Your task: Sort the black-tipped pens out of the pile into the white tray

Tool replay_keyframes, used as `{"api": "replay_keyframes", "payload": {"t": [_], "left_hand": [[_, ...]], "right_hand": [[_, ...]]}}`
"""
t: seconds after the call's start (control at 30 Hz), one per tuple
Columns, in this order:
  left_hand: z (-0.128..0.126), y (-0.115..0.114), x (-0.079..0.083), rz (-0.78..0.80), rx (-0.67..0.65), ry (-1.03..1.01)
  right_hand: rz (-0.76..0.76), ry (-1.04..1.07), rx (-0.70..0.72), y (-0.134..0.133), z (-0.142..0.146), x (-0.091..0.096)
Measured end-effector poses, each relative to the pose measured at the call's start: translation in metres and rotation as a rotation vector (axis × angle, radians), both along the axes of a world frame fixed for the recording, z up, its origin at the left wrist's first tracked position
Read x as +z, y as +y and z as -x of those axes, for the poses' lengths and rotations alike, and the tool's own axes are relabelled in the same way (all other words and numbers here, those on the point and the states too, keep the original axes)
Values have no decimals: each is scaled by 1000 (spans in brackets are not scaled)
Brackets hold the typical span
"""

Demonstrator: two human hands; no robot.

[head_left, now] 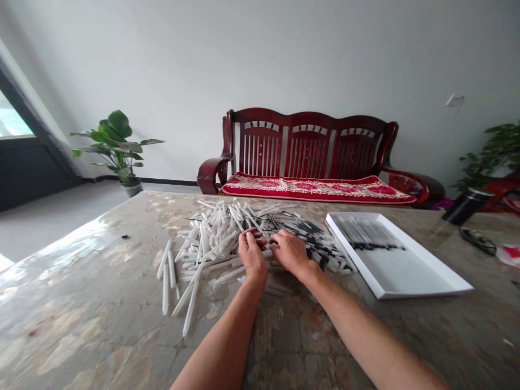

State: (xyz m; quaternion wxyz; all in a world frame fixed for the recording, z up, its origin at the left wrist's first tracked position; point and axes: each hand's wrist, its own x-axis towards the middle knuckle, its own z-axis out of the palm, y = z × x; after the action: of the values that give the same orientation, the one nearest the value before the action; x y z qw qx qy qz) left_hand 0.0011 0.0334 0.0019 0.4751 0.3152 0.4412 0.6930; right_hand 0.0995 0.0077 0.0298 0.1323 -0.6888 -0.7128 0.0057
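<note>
A loose heap of white plastic tubes (pixel 215 238) lies in the middle of a stone-patterned table (pixel 101 287). Some tubes toward the right of the heap have dark tips (pixel 320 246). My left hand (pixel 252 252) rests on the heap with its fingers curled down among the tubes. My right hand (pixel 289 250) sits close beside it, also pressing into the tubes. The fingertips of both hands are hidden, so any grip is unclear. To the right, a shallow white tray (pixel 430 271) holds a neat row of dark-tipped tubes (pixel 368 234).
A black cup (pixel 467 207) and a dark cable (pixel 478 241) lie at the table's far right. Behind the table stand a dark wooden bench (pixel 309 143) with a red cushion and potted plants (pixel 114 146). The table's left edge runs toward a grey floor.
</note>
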Motion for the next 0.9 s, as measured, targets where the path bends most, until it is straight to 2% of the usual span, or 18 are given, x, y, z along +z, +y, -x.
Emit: {"api": "replay_keyframes", "payload": {"t": [0.27,0.6,0.77,0.9], "left_hand": [[6,9,-6,-52,52,-7],[4,2,-4,-72,-7,-11],[1,-5,-4,-106,-83,37],[-2,-9,-4,-110,-150,92]], "right_hand": [[91,-55,137,-9,15,7],[186,-108,136,-12,17,21],[141,-70,118,-21,-1,17],[22,97,48,-27,-31,5]]}}
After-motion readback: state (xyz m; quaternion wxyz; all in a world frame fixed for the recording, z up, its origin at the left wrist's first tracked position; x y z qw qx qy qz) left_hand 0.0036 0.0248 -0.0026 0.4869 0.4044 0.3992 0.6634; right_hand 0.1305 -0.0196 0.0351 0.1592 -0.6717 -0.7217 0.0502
